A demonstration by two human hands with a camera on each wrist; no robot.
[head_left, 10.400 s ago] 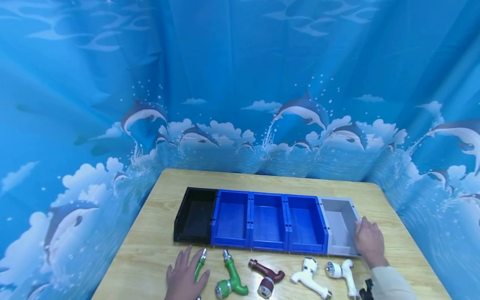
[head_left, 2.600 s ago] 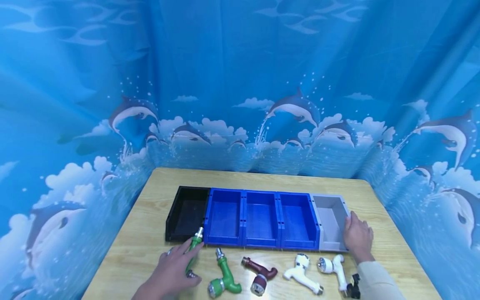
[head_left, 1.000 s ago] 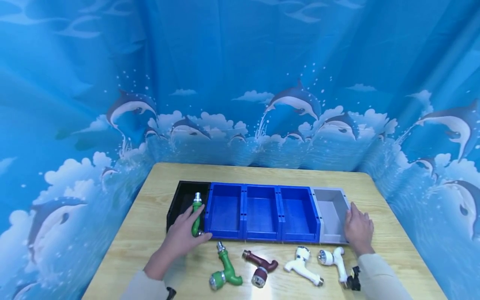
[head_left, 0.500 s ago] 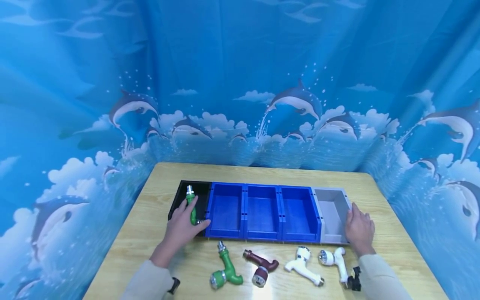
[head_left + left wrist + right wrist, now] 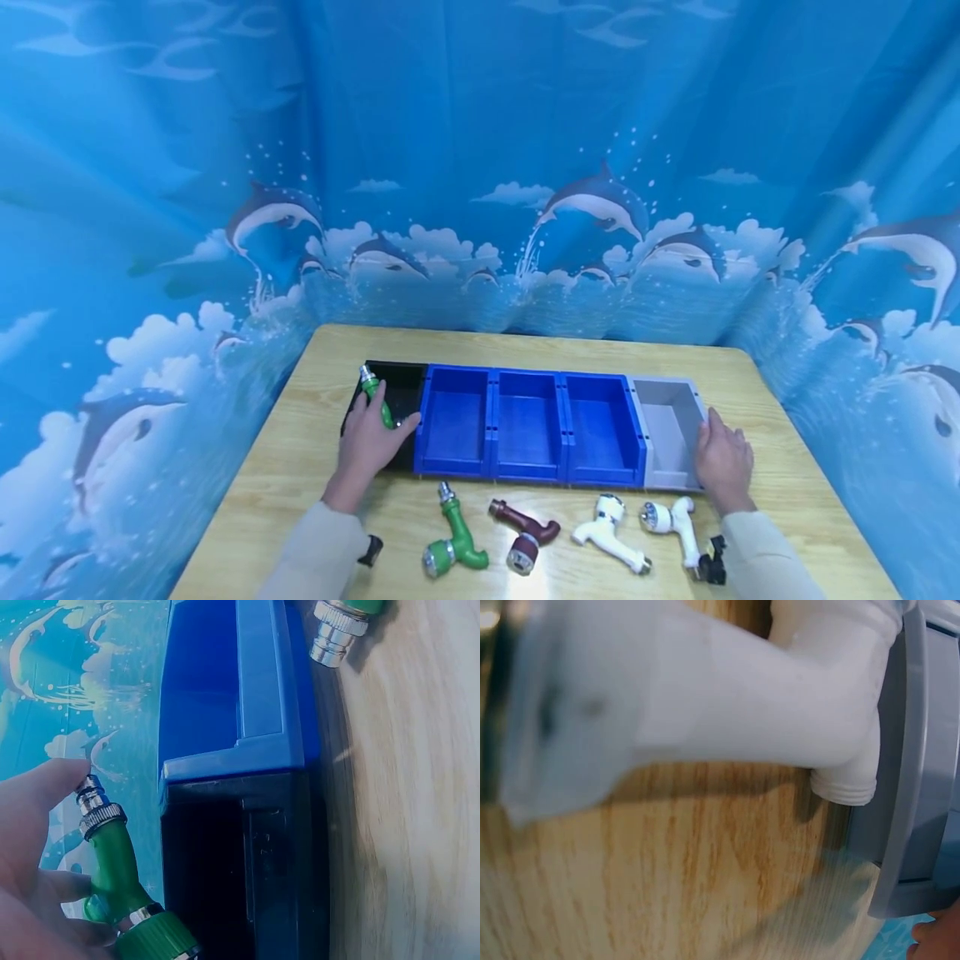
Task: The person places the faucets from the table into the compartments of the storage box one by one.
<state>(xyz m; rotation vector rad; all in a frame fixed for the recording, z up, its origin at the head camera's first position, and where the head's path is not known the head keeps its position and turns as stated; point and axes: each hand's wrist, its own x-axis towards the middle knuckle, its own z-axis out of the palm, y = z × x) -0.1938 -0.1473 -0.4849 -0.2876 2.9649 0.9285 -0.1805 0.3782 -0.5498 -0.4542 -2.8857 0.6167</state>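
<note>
My left hand holds a green faucet above the black bin, its metal end tilted up and to the left. In the left wrist view, the thumb touches the metal end of this green faucet, while the fingers are at its body. Its lower part is partly cut off by that frame's edge. My right hand rests on the right wall of the grey bin, fingers relaxed. Close below that hand lies a white faucet, seen large in the right wrist view.
Three blue bins stand in a row between the black and grey ones. Along the front of the wooden table lie another green faucet, a dark red faucet and a second white faucet. A dolphin-print curtain surrounds the table.
My left hand has lifted the green faucet from the table and carried it forward over the black bin, lately tilting its metal end left. The right hand stays by the grey bin.
</note>
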